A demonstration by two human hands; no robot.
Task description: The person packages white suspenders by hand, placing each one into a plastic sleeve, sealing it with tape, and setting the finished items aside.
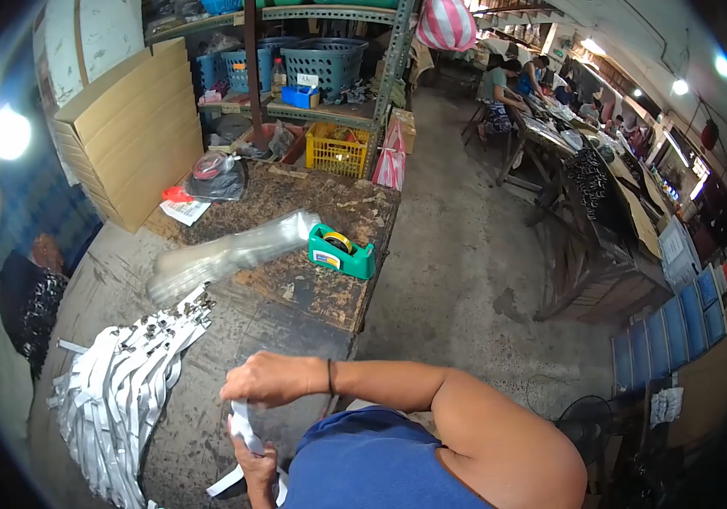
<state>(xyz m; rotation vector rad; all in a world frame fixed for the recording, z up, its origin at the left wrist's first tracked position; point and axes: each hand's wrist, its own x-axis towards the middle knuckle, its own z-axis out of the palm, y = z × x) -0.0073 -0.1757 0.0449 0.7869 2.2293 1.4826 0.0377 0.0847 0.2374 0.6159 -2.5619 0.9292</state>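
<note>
**Strap held two-handed**

The right hand point(272, 377) fingers are curling over the white strap point(243, 427); the left hand point(255, 465) fingers are pinching it just below. Keeping it taut seems advisable. The strap pile point(121, 386) is lying left of the fingers, with the tape dispenser point(342, 252) beyond.

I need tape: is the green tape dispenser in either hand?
No, the green tape dispenser sits on the table, apart from the left hand and right hand gripping a white strap.

No text readable. Sticker on green tape dispenser point(342, 252), worktop at 12 o'clock, too blurred; white card point(307, 81) on blue box point(299, 97), farther at 12, also illegible.
</note>
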